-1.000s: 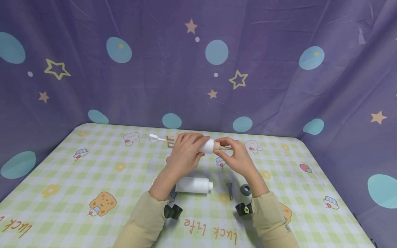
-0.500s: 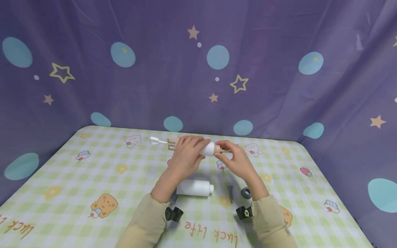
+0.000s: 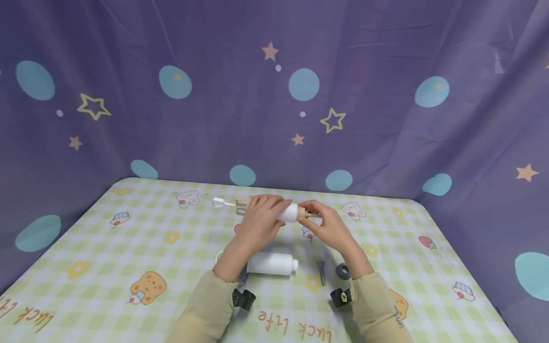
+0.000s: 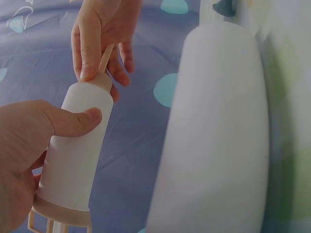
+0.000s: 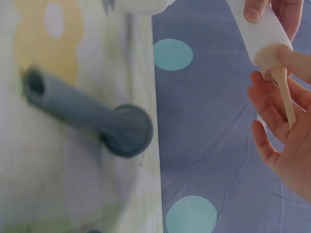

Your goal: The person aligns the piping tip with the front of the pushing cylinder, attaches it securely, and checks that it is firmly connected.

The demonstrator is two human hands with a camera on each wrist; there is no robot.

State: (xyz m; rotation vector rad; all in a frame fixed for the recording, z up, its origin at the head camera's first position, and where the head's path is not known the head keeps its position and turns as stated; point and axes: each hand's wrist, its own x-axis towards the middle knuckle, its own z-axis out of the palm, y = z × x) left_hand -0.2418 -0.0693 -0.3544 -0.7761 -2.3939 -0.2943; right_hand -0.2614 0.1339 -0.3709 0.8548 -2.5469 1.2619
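White bottle [image 3: 289,213] is being gripped above the table [image 3: 193,267] by the left hand [image 3: 262,221], its beige nozzle [image 5: 282,83] being pinched by the right hand [image 3: 330,227]; skewing is perhaps being risked by any sideways pressure.

Your table [image 3: 98,259] wears a green-and-white checked cloth [image 3: 193,255]. Well in from its far edge, a white bottle [image 3: 271,264] lies on its side, neck toward the right edge; beyond that you have a gray tube [image 3: 321,273] and gray ring [image 3: 343,271].
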